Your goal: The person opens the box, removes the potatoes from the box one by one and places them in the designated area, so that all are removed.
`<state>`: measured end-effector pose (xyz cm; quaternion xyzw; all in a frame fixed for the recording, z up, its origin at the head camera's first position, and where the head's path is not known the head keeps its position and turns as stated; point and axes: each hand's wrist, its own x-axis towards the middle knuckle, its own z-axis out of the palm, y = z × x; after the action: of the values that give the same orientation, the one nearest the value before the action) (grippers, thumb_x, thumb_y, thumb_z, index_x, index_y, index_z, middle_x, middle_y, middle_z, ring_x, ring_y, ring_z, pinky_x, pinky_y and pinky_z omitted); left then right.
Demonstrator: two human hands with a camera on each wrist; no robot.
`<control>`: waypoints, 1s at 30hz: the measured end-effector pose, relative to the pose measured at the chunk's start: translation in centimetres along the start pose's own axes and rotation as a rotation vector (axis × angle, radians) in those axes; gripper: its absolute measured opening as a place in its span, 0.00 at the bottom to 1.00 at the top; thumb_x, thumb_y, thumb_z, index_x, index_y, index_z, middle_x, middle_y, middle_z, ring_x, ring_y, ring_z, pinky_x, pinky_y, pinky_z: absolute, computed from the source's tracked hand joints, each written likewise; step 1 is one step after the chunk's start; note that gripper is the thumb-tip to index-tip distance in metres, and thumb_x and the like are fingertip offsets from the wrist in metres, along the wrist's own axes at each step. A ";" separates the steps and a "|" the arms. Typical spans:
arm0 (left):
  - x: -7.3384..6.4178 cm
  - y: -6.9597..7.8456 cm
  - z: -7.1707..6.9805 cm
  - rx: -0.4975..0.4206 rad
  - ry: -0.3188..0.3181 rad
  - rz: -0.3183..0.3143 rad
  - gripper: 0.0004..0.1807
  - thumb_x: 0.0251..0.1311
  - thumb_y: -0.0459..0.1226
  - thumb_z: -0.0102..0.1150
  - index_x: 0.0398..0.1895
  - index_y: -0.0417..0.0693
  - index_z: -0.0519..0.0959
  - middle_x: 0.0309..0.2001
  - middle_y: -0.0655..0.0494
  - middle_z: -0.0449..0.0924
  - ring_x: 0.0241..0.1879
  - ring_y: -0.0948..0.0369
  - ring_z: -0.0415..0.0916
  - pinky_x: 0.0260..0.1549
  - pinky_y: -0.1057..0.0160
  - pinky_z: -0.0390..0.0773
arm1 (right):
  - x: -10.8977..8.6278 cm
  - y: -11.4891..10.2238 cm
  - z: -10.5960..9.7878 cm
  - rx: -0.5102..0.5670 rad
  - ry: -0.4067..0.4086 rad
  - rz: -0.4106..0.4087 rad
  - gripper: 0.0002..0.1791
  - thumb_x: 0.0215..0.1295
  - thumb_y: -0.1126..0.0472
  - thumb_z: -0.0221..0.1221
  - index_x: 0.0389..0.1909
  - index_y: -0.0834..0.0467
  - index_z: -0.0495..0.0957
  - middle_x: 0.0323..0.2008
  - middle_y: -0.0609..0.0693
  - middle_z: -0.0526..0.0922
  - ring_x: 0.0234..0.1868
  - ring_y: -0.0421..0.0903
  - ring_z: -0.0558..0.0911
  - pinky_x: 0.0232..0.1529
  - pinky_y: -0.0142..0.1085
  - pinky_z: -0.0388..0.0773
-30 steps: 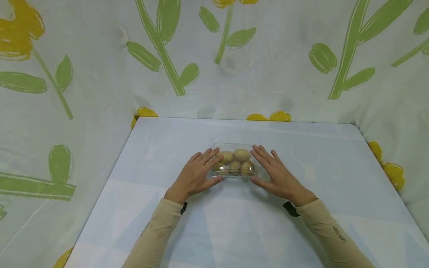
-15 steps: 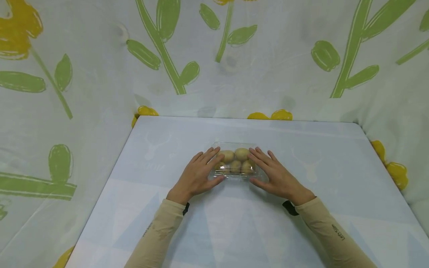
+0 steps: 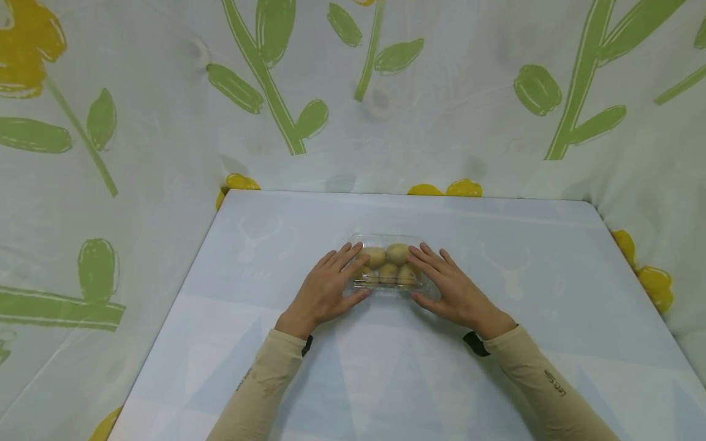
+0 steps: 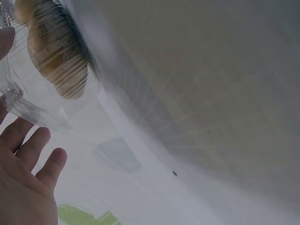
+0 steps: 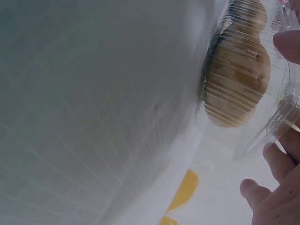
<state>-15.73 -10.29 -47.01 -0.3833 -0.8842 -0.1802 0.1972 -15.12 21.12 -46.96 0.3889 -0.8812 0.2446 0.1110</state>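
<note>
A clear plastic clamshell box holding several potatoes sits on the table, its lid down over them. My left hand lies at the box's left end, fingers spread and nearly straight, fingertips over the lid's edge and thumb at the near corner. Mirroring it, my right hand touches the right end with extended fingers, its thumb by the near right corner. In the left wrist view, ridged plastic covers the potatoes. The right wrist view shows a thumb against the clear box.
The box stands on a pale blue and white patterned table. A white curtain printed with green leaves and yellow flowers surrounds the table's back and sides.
My right hand has shifted slightly left, its fingertips now reaching over the lid's right edge. The left hand has hardly moved, and the box stays in place.
</note>
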 end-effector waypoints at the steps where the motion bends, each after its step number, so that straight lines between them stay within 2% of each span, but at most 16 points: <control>1: 0.0 0.0 0.0 -0.002 -0.002 0.001 0.39 0.60 0.52 0.71 0.69 0.42 0.72 0.72 0.43 0.68 0.71 0.45 0.65 0.66 0.44 0.69 | 0.0 -0.1 0.0 0.001 -0.002 0.002 0.44 0.59 0.57 0.72 0.74 0.63 0.65 0.76 0.58 0.63 0.77 0.59 0.57 0.71 0.65 0.54; 16: -0.2 0.3 -0.2 0.006 -0.049 0.003 0.36 0.65 0.52 0.66 0.70 0.42 0.71 0.72 0.41 0.66 0.71 0.44 0.64 0.70 0.47 0.64 | -0.3 -0.4 -0.1 -0.020 -0.045 0.024 0.41 0.65 0.54 0.69 0.75 0.60 0.64 0.78 0.56 0.59 0.78 0.58 0.55 0.74 0.63 0.49; 30: 0.2 0.3 -0.1 0.067 0.001 0.038 0.36 0.63 0.52 0.67 0.67 0.39 0.74 0.69 0.38 0.70 0.68 0.42 0.68 0.68 0.47 0.68 | -0.2 -0.2 -0.1 -0.070 -0.027 0.003 0.41 0.66 0.50 0.68 0.75 0.60 0.64 0.77 0.57 0.60 0.78 0.59 0.56 0.72 0.67 0.49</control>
<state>-15.56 -10.01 -46.80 -0.3932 -0.8822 -0.1470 0.2135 -14.86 21.16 -46.90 0.3866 -0.8913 0.2085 0.1125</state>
